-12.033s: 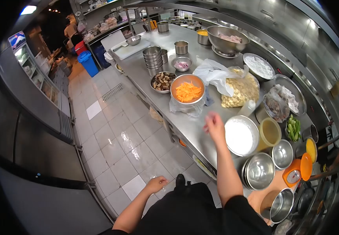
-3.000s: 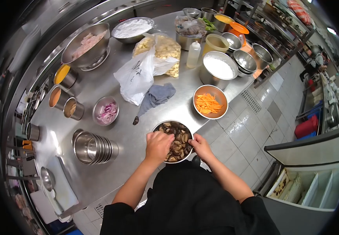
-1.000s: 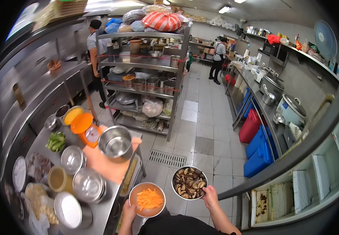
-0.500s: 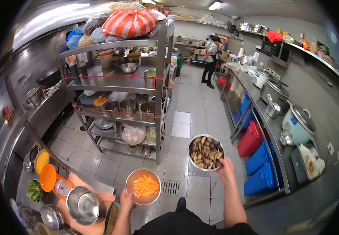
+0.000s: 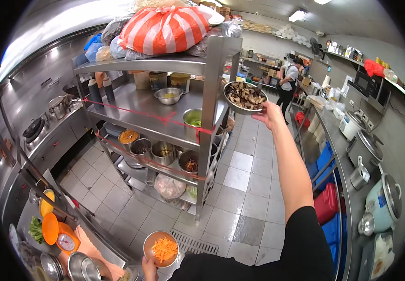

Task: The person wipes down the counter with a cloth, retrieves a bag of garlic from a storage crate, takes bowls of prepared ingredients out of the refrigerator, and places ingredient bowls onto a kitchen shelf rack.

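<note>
My right hand (image 5: 271, 116) is stretched forward and raised, gripping the rim of a metal bowl (image 5: 243, 110). Dark brown and pale cut pieces (image 5: 245, 95), perhaps mushroom or eggplant, fill it. That bowl is at the right end of the steel shelf rack (image 5: 141, 107), near its upper shelf; whether it touches the rack I cannot tell. Low at the front, my left hand (image 5: 150, 269) has its fingers on the edge of a smaller bowl (image 5: 172, 262) with orange carrot strips (image 5: 164, 248) inside. Part of that hand is hidden by the bowl and the frame's lower edge.
Pots and bowls stand on the rack, including a small metal bowl (image 5: 169, 97). A striped bag (image 5: 165, 32) lies on top. An orange scale (image 5: 66, 240) sits lower left. Rice cookers (image 5: 381, 199) line the right counter. Another person (image 5: 288, 82) stands in the far aisle.
My right hand has lifted its bowl up and forward toward the rack. The rack appears closer. My left hand still holds the carrot bowl, now lower in view.
</note>
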The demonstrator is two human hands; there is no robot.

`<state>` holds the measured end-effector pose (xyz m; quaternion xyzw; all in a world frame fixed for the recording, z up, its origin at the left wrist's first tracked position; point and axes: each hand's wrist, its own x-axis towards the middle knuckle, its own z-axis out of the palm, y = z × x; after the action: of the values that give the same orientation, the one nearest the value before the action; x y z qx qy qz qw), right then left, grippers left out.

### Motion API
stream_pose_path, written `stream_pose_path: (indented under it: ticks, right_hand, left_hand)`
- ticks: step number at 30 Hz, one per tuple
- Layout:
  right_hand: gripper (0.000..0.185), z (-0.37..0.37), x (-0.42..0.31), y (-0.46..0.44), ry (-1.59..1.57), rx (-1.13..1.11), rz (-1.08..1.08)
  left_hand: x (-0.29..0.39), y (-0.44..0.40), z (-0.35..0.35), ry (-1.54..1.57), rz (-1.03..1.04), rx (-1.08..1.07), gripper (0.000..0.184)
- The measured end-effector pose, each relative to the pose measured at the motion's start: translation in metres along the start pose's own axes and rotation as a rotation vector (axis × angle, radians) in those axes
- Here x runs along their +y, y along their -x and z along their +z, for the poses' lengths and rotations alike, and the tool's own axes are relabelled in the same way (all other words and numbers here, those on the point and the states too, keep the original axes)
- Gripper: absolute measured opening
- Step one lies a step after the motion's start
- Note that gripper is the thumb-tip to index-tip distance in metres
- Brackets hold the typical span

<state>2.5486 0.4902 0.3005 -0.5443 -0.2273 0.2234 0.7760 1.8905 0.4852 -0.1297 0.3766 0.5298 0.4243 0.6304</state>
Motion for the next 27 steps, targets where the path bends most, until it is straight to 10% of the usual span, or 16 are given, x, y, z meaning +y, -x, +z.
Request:
stream_pose_path:
  ticks: [10, 16, 18, 23, 27]
  right_hand:
    - [0.022, 0.088, 0.043, -0.208, 0.453, -0.004, 0.075]
    - [0.021, 0.096, 0.061, -0.298, 0.772, -0.201, 0.057]
    - [0.024, 0.082, 0.105, -0.384, 1.211, -0.405, -0.31]
    - [0.026, 0.096, 0.14, -0.442, 1.636, -0.455, -0.443]
    - [0.023, 0.087, 0.097, -0.393, 1.519, -0.214, -0.629]
  left_hand:
    - [-0.037, -0.057, 0.037, 0.013, 0.096, 0.157, 0.034]
    - [0.006, 0.048, 0.1, -0.062, 0.068, 0.358, 0.051]
    - [0.001, 0.07, 0.127, 0.016, -0.055, 0.457, 0.056]
    - [-0.033, 0.107, 0.178, 0.155, -0.075, 0.609, 0.045]
    - [-0.054, 0.128, 0.184, 0.251, -0.031, 0.696, 0.04]
